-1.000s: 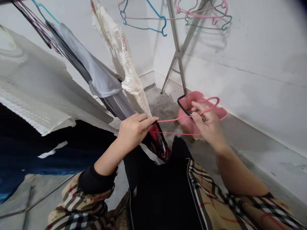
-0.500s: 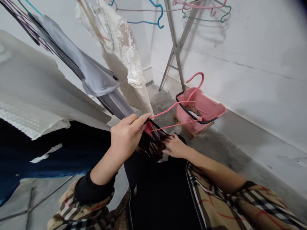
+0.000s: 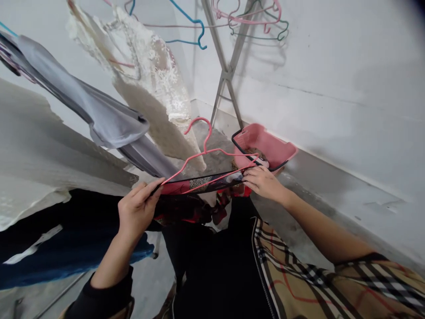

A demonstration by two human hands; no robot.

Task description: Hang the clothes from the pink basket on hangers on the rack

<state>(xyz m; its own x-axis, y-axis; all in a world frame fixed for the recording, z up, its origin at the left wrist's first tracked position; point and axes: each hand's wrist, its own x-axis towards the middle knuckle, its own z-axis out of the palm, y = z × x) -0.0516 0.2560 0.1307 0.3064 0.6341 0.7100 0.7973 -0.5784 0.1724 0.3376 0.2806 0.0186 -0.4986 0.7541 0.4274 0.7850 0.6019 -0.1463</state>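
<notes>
A pink clothes hanger (image 3: 205,152) is held level in front of me, its hook pointing up and away. My left hand (image 3: 139,207) pinches its left end together with the dark waistband of a patterned garment (image 3: 199,182). At the other end, my right hand (image 3: 264,180) is closed on the garment's edge by the hanger's right tip. The band is stretched along the hanger's lower bar between both hands. Below it, dark, red and multicoloured cloth hangs down in folds over my legs.
White lace clothing (image 3: 166,88) and a grey garment (image 3: 113,119) hang at the left. A pink basket (image 3: 275,148) with a dark rim stands by the wall. Behind it are a metal rack leg (image 3: 226,75) and a blue hanger (image 3: 199,33).
My hands have moved apart, and the garment's band is now spread along the hanger. The hanger has turned from slanting rightward to facing away from me. My view has shifted slightly right.
</notes>
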